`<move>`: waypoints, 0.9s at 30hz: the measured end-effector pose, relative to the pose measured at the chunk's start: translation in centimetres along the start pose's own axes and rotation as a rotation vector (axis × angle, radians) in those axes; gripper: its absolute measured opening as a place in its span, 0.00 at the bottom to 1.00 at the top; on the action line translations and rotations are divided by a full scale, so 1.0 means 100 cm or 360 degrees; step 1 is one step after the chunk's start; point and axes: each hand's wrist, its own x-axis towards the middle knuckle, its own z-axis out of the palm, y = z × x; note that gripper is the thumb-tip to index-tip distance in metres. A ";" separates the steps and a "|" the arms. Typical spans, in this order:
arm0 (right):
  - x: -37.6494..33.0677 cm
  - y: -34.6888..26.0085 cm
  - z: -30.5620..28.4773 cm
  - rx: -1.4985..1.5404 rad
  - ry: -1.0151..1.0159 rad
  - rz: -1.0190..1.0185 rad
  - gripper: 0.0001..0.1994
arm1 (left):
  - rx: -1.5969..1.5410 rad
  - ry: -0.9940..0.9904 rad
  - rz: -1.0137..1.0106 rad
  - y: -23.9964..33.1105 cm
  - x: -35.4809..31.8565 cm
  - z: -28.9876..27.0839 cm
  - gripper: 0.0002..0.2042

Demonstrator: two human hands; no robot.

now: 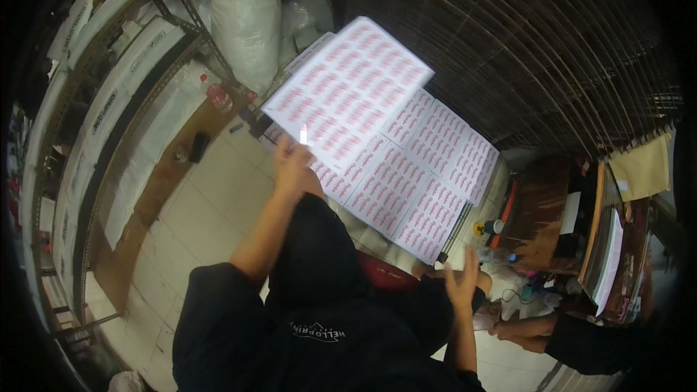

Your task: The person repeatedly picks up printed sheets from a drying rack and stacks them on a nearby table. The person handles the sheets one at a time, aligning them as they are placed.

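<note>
My left hand (292, 165) is closed on the near edge of a white printed sheet (352, 94) with rows of red-pink marks. Motion blurs this sheet, which hangs tilted over the far left part of the work surface. Beneath and beside it, several similar printed sheets (392, 181) lie side by side, partly covered by the blurred one. Fingers spread and holding nothing, my right hand (462, 284) is apart from the sheets, below their near right corner.
Dark slatted racks (494, 43) rise behind the sheets. A metal shelf (131, 94) stands left, with a red-labelled bottle (216, 94) near it. A wooden cabinet (536, 210) stands right. At lower right, another person's arm (526, 332) reaches in. A white wrapped bundle (247, 22) leans at back.
</note>
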 end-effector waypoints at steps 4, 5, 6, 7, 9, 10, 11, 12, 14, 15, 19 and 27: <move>-0.043 0.073 -0.021 -0.0201 0.0285 0.0518 0.22 | 0.0105 0.0226 0.0029 -0.004 0.066 -0.095 0.27; -0.057 0.088 -0.022 -0.0221 0.0271 0.0569 0.22 | 0.0132 0.0271 -0.0006 -0.014 0.077 -0.112 0.28; -0.074 0.110 -0.019 -0.0243 0.0264 0.0624 0.21 | 0.0157 0.0307 -0.0043 -0.026 0.089 -0.124 0.28; -0.082 0.122 -0.016 -0.0260 0.0255 0.0679 0.22 | 0.0168 0.0328 -0.0104 -0.037 0.099 -0.133 0.29; -0.082 0.124 -0.011 -0.0277 0.0302 0.0705 0.22 | 0.0193 0.0389 -0.0230 -0.060 0.112 -0.151 0.30; -0.078 0.119 -0.010 -0.0289 0.0330 0.0719 0.23 | 0.0214 0.0424 -0.0263 -0.074 0.120 -0.159 0.31; -0.072 0.112 -0.010 -0.0313 0.0301 0.0733 0.22 | 0.0242 0.0466 -0.0289 -0.086 0.126 -0.167 0.31; -0.064 0.104 -0.010 -0.0336 0.0270 0.0746 0.22 | 0.0270 0.0509 -0.0315 -0.097 0.131 -0.175 0.31; -0.062 0.101 -0.010 -0.0389 0.0288 0.0761 0.22 | 0.0236 0.0615 -0.0333 -0.115 0.138 -0.177 0.31; -0.064 0.106 -0.008 -0.0413 0.0324 0.0757 0.22 | 0.0219 0.0671 -0.0340 -0.122 0.141 -0.180 0.31; -0.062 0.114 -0.011 -0.0352 0.0192 0.0832 0.22 | 0.0360 0.0674 -0.0382 -0.141 0.150 -0.190 0.32; -0.067 0.131 -0.011 -0.0488 0.0221 0.0719 0.20 | 0.0316 0.0736 -0.0406 -0.170 0.161 -0.202 0.30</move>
